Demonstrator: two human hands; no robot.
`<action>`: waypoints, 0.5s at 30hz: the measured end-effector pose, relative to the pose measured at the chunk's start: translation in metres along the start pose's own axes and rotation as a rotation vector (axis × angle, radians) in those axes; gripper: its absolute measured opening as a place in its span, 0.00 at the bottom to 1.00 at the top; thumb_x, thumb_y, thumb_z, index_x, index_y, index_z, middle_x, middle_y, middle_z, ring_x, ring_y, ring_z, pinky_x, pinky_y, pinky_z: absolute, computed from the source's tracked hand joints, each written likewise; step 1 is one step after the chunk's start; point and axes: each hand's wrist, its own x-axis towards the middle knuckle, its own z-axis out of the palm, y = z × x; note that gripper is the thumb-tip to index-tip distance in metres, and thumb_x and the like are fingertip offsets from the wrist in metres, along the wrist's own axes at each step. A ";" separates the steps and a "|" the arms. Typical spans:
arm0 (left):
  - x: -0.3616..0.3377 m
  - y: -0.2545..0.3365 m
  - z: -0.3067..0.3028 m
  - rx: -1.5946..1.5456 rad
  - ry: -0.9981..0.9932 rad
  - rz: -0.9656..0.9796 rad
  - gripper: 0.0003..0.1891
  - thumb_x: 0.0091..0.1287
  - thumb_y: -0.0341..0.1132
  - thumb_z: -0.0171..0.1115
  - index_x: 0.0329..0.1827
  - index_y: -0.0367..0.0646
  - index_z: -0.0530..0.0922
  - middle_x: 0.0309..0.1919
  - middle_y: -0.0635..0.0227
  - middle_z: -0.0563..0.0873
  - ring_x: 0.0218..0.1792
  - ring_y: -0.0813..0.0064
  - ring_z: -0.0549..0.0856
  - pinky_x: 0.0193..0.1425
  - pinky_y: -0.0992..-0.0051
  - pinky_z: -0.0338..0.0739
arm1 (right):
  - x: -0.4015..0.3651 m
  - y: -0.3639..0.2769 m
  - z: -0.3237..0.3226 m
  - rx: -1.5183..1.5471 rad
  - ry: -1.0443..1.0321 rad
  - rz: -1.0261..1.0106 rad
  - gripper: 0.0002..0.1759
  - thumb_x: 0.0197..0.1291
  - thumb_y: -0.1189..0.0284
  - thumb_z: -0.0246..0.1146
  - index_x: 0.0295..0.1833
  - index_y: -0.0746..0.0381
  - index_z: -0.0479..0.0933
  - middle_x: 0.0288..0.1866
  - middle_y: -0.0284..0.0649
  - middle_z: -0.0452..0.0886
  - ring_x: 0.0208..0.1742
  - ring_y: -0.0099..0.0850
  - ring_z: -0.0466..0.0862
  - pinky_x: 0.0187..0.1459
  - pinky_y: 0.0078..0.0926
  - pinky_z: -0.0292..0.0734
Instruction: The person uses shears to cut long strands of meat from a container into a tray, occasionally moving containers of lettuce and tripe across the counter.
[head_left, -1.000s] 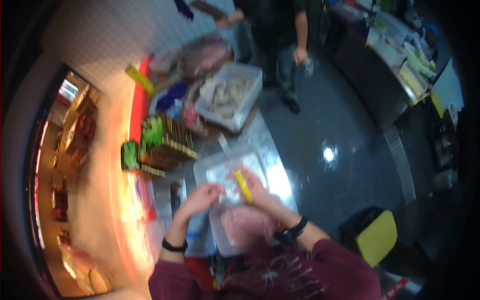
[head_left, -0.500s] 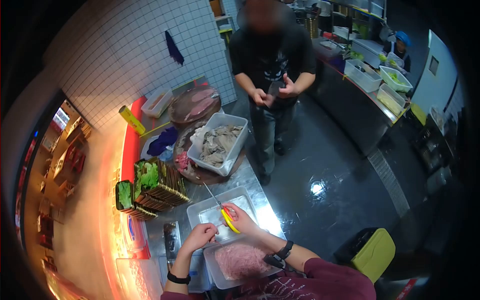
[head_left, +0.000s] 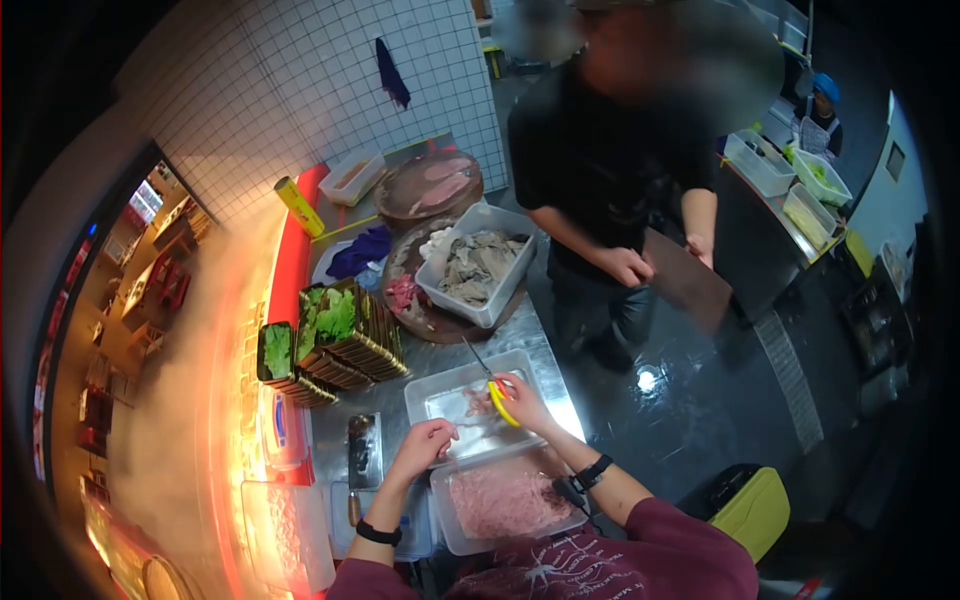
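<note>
My right hand (head_left: 524,405) is closed round the yellow handles of a pair of scissors (head_left: 499,396), whose blades point away from me over a clear plastic tub (head_left: 418,402). A few small pinkish pieces (head_left: 477,402) lie in that tub, close to the scissors. My left hand (head_left: 426,444) hovers at the tub's near left side with its fingers curled together; anything between them is too small to make out. Nearer to me, below both hands, sits a second clear tub full of pink, wet-looking meat (head_left: 500,503).
On the left stand stacked trays with lettuce (head_left: 335,315). Beyond them, a tub of greyish pieces (head_left: 480,268) rests on a round chopping board (head_left: 440,325). A person (head_left: 610,170) across the counter holds a dark flat sheet (head_left: 690,280). A metal tray (head_left: 366,450) lies left of my hands.
The scissors have moved off slightly from my left hand, and pinkish pieces now show in the far tub. The other person has come closer, with the dark sheet held out. My view has shifted.
</note>
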 end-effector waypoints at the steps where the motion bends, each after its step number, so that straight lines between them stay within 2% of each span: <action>1: 0.001 0.002 0.000 0.010 0.005 0.025 0.11 0.71 0.36 0.55 0.35 0.40 0.81 0.18 0.81 0.71 0.21 0.89 0.67 0.24 0.84 0.61 | -0.006 0.003 -0.008 -0.013 -0.009 0.071 0.26 0.64 0.78 0.59 0.67 0.58 0.65 0.46 0.39 0.82 0.42 0.21 0.81 0.42 0.16 0.75; 2: 0.006 -0.003 -0.004 0.015 0.008 0.050 0.11 0.70 0.36 0.55 0.35 0.40 0.81 0.18 0.81 0.71 0.21 0.89 0.67 0.24 0.83 0.61 | -0.015 0.004 -0.014 -0.026 -0.017 0.149 0.24 0.65 0.76 0.59 0.66 0.57 0.66 0.44 0.39 0.83 0.41 0.20 0.81 0.40 0.15 0.74; 3: 0.009 -0.010 -0.007 0.019 0.010 0.066 0.10 0.70 0.36 0.56 0.35 0.40 0.82 0.18 0.81 0.71 0.21 0.89 0.67 0.23 0.83 0.61 | -0.021 0.009 -0.017 -0.047 0.023 0.155 0.21 0.67 0.72 0.58 0.65 0.56 0.67 0.42 0.37 0.85 0.34 0.16 0.78 0.33 0.11 0.70; 4: 0.009 -0.005 -0.006 0.047 0.040 0.070 0.10 0.70 0.36 0.56 0.35 0.41 0.82 0.18 0.81 0.71 0.21 0.89 0.68 0.23 0.82 0.61 | -0.034 -0.006 -0.019 -0.040 0.007 0.248 0.22 0.67 0.71 0.57 0.66 0.55 0.65 0.44 0.35 0.85 0.28 0.14 0.74 0.29 0.12 0.69; 5: 0.009 -0.002 -0.006 0.073 0.066 0.057 0.10 0.69 0.36 0.56 0.35 0.41 0.83 0.18 0.82 0.71 0.20 0.89 0.68 0.23 0.82 0.61 | -0.050 -0.022 -0.022 0.144 -0.082 0.328 0.26 0.66 0.72 0.57 0.69 0.54 0.62 0.48 0.34 0.83 0.25 0.15 0.71 0.26 0.13 0.68; 6: 0.011 -0.004 -0.012 0.199 0.051 0.082 0.10 0.69 0.36 0.55 0.35 0.41 0.83 0.17 0.81 0.72 0.20 0.89 0.68 0.23 0.82 0.62 | -0.061 0.000 -0.027 0.352 -0.084 0.355 0.31 0.65 0.74 0.57 0.71 0.53 0.57 0.54 0.36 0.79 0.25 0.18 0.72 0.26 0.14 0.69; 7: 0.013 -0.004 -0.014 0.149 0.040 0.085 0.11 0.69 0.35 0.54 0.35 0.41 0.83 0.16 0.80 0.71 0.20 0.88 0.68 0.24 0.82 0.63 | -0.078 -0.022 -0.021 0.348 -0.129 0.339 0.31 0.66 0.71 0.56 0.72 0.54 0.54 0.57 0.39 0.76 0.26 0.19 0.72 0.27 0.15 0.70; 8: 0.011 0.006 -0.012 0.100 0.032 0.065 0.11 0.69 0.35 0.54 0.35 0.40 0.83 0.16 0.79 0.72 0.20 0.88 0.68 0.24 0.82 0.62 | -0.082 -0.008 -0.031 0.336 -0.237 0.260 0.31 0.68 0.62 0.55 0.72 0.56 0.53 0.57 0.40 0.75 0.27 0.19 0.74 0.27 0.16 0.70; 10: 0.008 0.025 -0.015 0.125 0.008 0.030 0.11 0.68 0.34 0.55 0.34 0.38 0.83 0.16 0.79 0.71 0.20 0.89 0.68 0.24 0.83 0.61 | -0.106 -0.017 -0.026 0.417 -0.215 0.187 0.36 0.67 0.52 0.55 0.71 0.61 0.54 0.56 0.42 0.76 0.27 0.19 0.74 0.28 0.16 0.70; 12: 0.006 0.034 -0.019 0.117 0.018 0.012 0.11 0.68 0.34 0.55 0.34 0.38 0.83 0.17 0.81 0.70 0.20 0.90 0.66 0.24 0.83 0.59 | -0.125 -0.019 -0.030 0.562 -0.242 0.255 0.42 0.63 0.46 0.59 0.70 0.64 0.55 0.52 0.44 0.76 0.26 0.19 0.74 0.27 0.15 0.69; 13: 0.005 0.040 -0.021 0.122 0.011 0.004 0.11 0.68 0.34 0.55 0.34 0.38 0.83 0.17 0.81 0.70 0.20 0.90 0.66 0.24 0.83 0.59 | -0.133 -0.028 -0.024 0.634 -0.192 0.205 0.43 0.61 0.46 0.61 0.69 0.67 0.58 0.48 0.44 0.77 0.24 0.19 0.73 0.27 0.13 0.68; 15: 0.003 0.050 -0.025 0.113 0.008 0.009 0.11 0.69 0.34 0.54 0.34 0.37 0.82 0.17 0.82 0.68 0.20 0.90 0.64 0.24 0.84 0.57 | -0.145 -0.032 -0.022 0.713 -0.210 0.211 0.43 0.61 0.46 0.61 0.69 0.67 0.58 0.48 0.44 0.77 0.24 0.18 0.72 0.26 0.12 0.67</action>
